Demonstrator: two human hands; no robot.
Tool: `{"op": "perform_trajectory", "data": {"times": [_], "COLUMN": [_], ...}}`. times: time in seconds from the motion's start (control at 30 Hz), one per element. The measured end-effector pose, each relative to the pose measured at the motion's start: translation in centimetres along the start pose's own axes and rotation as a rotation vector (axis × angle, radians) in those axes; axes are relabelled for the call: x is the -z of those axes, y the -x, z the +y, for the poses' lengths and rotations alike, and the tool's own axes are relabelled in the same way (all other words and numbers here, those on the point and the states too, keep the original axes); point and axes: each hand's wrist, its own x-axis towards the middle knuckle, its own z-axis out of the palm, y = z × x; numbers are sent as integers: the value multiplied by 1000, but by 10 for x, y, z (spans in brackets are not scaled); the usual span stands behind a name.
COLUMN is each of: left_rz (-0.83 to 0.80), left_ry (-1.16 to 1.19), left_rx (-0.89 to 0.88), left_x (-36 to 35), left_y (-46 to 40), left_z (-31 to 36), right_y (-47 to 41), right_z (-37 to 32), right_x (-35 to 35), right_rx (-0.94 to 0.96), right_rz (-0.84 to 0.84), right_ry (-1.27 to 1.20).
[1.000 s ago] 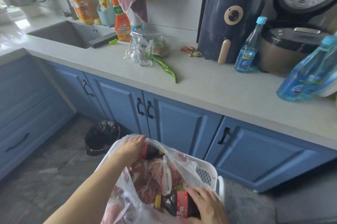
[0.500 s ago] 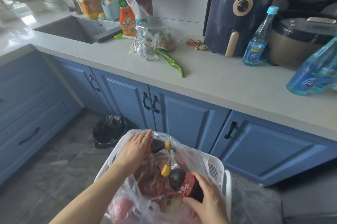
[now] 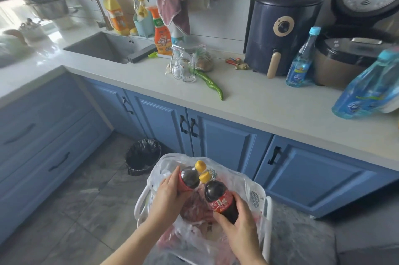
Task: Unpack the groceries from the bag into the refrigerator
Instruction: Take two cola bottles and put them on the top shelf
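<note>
A clear plastic grocery bag (image 3: pixel 218 247) sits in a white basket (image 3: pixel 257 197) on the floor at the bottom of the view. My left hand (image 3: pixel 167 197) grips a small dark cola bottle (image 3: pixel 190 176) with a yellow cap, held just above the bag. My right hand (image 3: pixel 239 223) grips a second cola bottle (image 3: pixel 219 196) with a red label and yellow cap. The two bottles are side by side, caps almost touching. Reddish packets lie inside the bag beneath them. The refrigerator is out of view.
Blue cabinets (image 3: pixel 218 143) run under a pale counter (image 3: pixel 269 111) holding a green pepper (image 3: pixel 210 84), glasses (image 3: pixel 183 70), blue bottles (image 3: pixel 301 64), an air fryer (image 3: pixel 280 33) and a rice cooker (image 3: pixel 349 57). A sink (image 3: pixel 105 47) is at left. A black bin (image 3: pixel 143 156) stands on the floor.
Both hands have lifted the two cola bottles up out of the bag and brought them together. The view has tilted up slightly.
</note>
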Motion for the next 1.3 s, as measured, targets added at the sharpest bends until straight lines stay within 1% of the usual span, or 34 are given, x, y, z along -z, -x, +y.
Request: {"op": "perform_trajectory", "data": {"times": [0.1,0.3,0.4,0.5,0.6,0.73,0.87,1.03,1.17,1.3], "left_rz": [5,-13,-78,-148,-187,-228,-263,-323,-391,-475], "left_ry": [110,268,391,457,486,497,463,430,409,452], "left_rx": [62,25,53,58,3,-149,-309,-531,-685,-824], "left_x": [9,24,26,26,26,18,-3,-49,-103,-163], "left_y": [10,23,27,31,37,42,55,106,171,261], "left_z": [13,59,78,96,121,168,231,327,417,517], "right_y": [4,8,11,17,23,35,55,105,169,249], "right_z": [-23,-59,-71,-80,-86,-98,-104,-96,-80,-54], "right_x": [6,22,35,53,74,116,178,280,385,502], "right_rx": [27,97,146,215,283,297,265,207,169,107], "right_rz": [26,47,46,77,144,280,431,591,748,902], "right_ry": [-6,63,164,262,293,346,407,445,476,544]}}
